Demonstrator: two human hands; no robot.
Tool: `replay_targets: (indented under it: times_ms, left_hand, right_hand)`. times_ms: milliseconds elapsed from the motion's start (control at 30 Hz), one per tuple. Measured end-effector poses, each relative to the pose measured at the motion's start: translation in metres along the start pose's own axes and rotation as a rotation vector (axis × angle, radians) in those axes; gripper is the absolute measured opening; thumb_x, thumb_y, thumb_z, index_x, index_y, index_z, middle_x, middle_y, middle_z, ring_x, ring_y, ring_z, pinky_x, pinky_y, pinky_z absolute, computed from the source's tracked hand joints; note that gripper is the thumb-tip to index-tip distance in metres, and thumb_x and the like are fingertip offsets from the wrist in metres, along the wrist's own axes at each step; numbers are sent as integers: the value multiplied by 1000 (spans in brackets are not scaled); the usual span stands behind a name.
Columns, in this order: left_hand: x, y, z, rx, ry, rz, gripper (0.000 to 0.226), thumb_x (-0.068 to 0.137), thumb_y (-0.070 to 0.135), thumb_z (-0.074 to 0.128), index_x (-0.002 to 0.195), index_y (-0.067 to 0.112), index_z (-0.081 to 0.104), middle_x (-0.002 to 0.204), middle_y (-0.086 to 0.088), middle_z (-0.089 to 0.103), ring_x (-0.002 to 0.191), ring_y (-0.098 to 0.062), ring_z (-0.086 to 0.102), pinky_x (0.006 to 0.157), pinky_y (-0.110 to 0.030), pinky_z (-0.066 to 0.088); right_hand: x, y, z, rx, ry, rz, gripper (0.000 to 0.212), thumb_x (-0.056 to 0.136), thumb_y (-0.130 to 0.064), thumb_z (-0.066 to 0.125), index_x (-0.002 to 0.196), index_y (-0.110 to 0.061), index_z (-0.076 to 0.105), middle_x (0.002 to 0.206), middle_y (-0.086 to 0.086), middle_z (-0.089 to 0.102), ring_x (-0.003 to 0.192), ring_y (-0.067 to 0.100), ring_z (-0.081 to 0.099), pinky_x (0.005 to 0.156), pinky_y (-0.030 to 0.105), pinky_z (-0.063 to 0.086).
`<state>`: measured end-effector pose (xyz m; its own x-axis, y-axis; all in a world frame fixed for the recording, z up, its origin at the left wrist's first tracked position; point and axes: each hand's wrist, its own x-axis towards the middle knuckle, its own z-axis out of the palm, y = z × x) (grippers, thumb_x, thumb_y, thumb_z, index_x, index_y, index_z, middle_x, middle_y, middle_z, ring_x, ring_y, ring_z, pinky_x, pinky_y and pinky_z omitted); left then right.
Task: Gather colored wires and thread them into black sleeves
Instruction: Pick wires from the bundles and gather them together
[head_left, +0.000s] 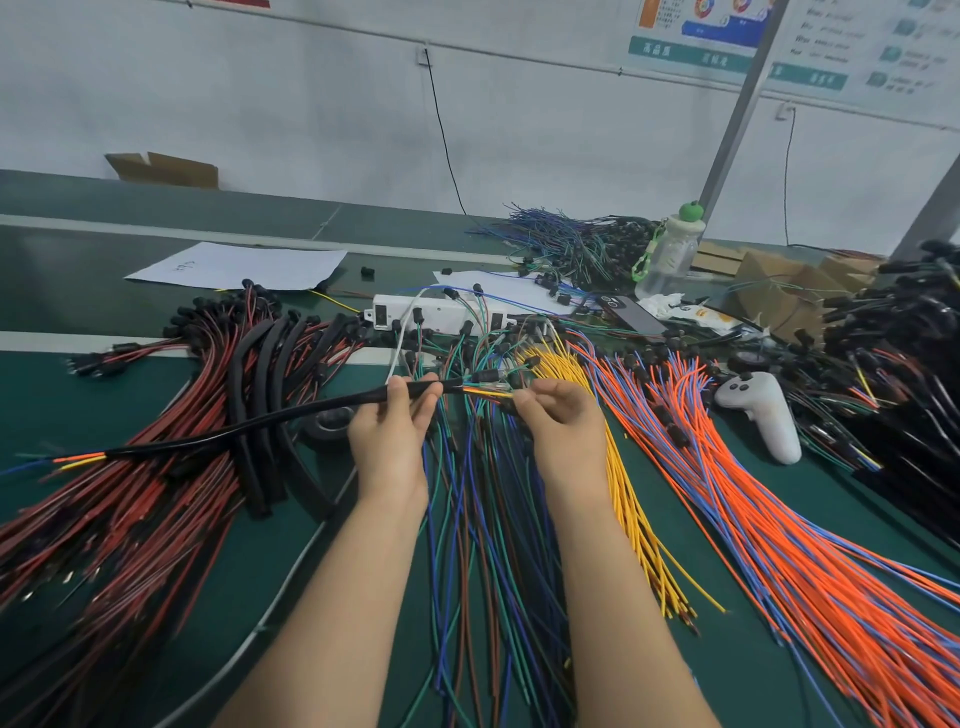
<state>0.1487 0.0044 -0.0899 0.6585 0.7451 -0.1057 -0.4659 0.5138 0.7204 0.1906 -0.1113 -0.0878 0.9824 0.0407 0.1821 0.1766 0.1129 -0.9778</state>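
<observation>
Fingers of the left hand (390, 435) pinch the long black flexible sleeve (249, 427); the right hand (558, 422) pinches the thin colored wires (485, 392) entering it.

Both forearms bare, extended forward side by side. Left hand (389, 434) pinches black sleeve (311, 409); right hand (563, 421) pinches colored wires (483, 391).
</observation>
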Motion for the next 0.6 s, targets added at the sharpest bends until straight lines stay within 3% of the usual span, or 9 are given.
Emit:
replay_targets:
  times_ms: [167, 267, 467, 600]
  left_hand:
    - [0, 2, -1, -18, 16, -6, 17, 99, 12, 46, 85, 4, 51, 89, -13, 65, 66, -7, 70, 66, -14, 54]
    - [0, 2, -1, -10, 21, -10, 18, 99, 13, 47, 83, 5, 50, 88, -13, 65, 66, -7, 70, 66, -13, 54]
    - [0, 2, -1, -20, 21, -14, 18, 98, 13, 47, 85, 3, 52, 87, -13, 65, 67, -7, 70, 64, -13, 53]
    - [-1, 0, 0, -34, 0, -17, 17, 99, 12, 46, 87, 2, 52, 90, -15, 65, 68, -8, 70, 67, -13, 54]
  right_hand:
    - [-2, 0, -2, -61, -20, 8, 6, 89, -7, 64, 90, -12, 67, 87, 1, 68, 79, 7, 63, 64, 7, 47]
    - [-2, -2, -1, -24, 9, 13, 8, 91, -5, 61, 92, -9, 69, 88, 9, 71, 75, 7, 65, 59, 6, 46]
    - [-3, -1, 1, -5, 35, 28, 12, 93, -4, 58, 94, -10, 68, 94, 15, 72, 88, 21, 69, 80, 24, 54]
    - [-1, 2, 0, -31, 124, 33, 9, 89, -9, 64, 84, -16, 65, 81, -1, 68, 76, 9, 62, 64, 8, 46]
